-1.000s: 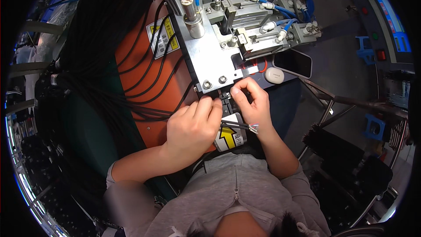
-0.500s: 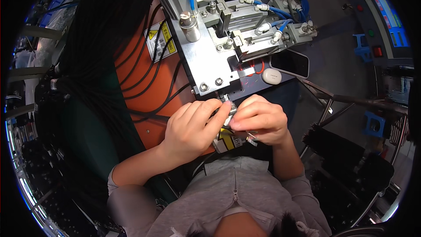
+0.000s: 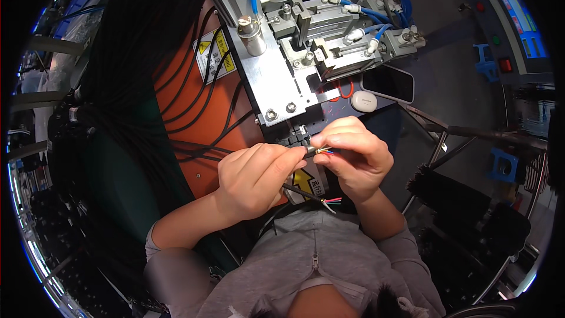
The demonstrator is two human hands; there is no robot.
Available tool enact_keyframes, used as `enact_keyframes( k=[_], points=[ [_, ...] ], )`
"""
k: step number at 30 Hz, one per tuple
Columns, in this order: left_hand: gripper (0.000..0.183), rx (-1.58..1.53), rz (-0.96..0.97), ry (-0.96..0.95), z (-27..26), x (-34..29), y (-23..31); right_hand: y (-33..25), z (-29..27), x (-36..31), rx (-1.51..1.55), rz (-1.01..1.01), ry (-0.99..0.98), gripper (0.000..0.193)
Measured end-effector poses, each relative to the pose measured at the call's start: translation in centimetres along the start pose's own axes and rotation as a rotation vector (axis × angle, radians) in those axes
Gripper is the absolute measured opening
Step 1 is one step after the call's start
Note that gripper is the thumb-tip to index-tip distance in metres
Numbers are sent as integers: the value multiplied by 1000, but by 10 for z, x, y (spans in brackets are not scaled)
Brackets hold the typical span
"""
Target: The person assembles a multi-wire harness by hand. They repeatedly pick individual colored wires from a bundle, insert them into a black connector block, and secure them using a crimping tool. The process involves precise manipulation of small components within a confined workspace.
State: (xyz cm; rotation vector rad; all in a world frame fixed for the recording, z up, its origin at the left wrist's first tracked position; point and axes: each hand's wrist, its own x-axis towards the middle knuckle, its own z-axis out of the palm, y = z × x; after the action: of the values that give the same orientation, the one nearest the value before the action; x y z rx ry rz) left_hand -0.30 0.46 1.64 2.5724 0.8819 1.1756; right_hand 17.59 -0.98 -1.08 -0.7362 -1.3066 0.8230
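My left hand (image 3: pixel 253 178) is closed, its thumb and forefinger pinching a cable (image 3: pixel 311 149) close to its stripped, silvery end. My right hand (image 3: pixel 358 156) is at the same end, thumb and fingertips around its thin coloured wires (image 3: pixel 325 151). Just beyond the fingertips sits a small black fixture block (image 3: pixel 296 136) at the front of the machine. A second black cable (image 3: pixel 303 191) sticks out beneath my left hand, its pink, green and white wires fanned apart.
A metal machine (image 3: pixel 273 76) with blue air hoses stands ahead. Many black cables (image 3: pixel 135 82) hang at the left over an orange surface (image 3: pixel 200 171). A white case (image 3: pixel 364 101) and a phone (image 3: pixel 391 84) lie right of the machine; a screen (image 3: pixel 518 12) is at far right.
The small silvery piece between my fingers no longer shows. My right hand has turned and its fingers have opened around the wires. The second cable's wires have come into clearer view.
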Motion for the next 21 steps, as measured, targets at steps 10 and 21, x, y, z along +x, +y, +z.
enact_keyframes(
  k=[10, 21],
  points=[
    [23, 40, 37, 71, 5, -5, -3, -3, 6, 3, 35, 172, -86, 11],
    [20, 149, 6, -60, 3, -6, 1, -6, 4, 7, -256, 107, -29, 13]
  ],
)
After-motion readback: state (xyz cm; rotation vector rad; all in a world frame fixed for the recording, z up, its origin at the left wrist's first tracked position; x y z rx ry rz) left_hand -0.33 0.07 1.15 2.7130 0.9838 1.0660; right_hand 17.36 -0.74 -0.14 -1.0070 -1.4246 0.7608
